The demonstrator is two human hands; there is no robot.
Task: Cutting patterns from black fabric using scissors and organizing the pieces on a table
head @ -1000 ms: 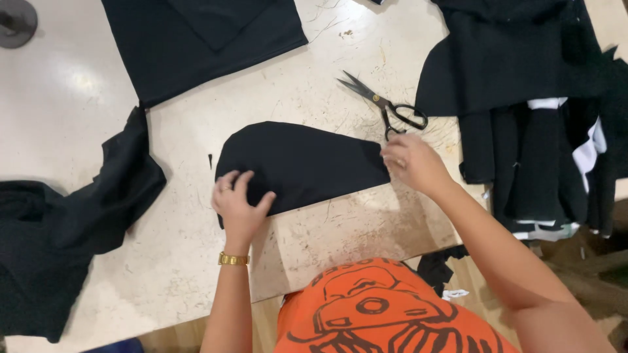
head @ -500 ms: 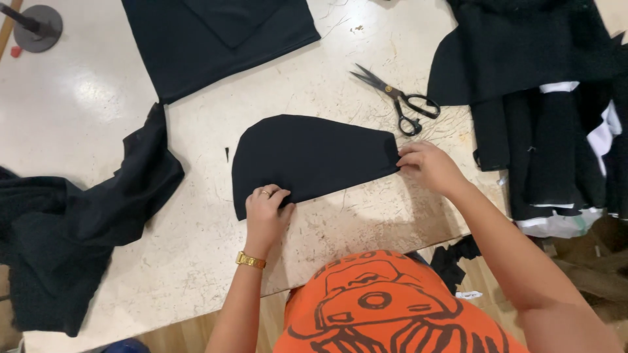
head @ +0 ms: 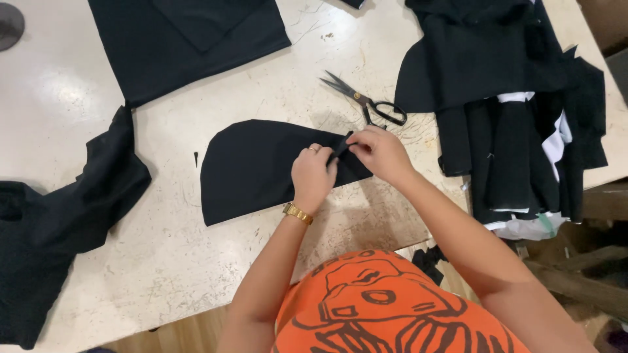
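Observation:
A half-round piece of black fabric (head: 252,167) lies flat on the pale worktable (head: 163,261) in front of me. My left hand (head: 313,175), with a gold bracelet at the wrist, rests on the piece's right part and pinches its right edge. My right hand (head: 379,151) pinches the same edge from the other side, lifting a small fold of cloth between the two hands. Black-handled scissors (head: 366,101) lie on the table just beyond my right hand, blades pointing up-left.
A large black fabric sheet (head: 186,39) lies at the table's far side. A crumpled black cloth (head: 59,216) hangs over the left. A pile of black and white garments (head: 510,111) covers the right end. A dark round base (head: 10,23) sits top left.
My left hand has moved from the piece's lower left edge across to its right edge, meeting my right hand. Both now pinch and lift that edge.

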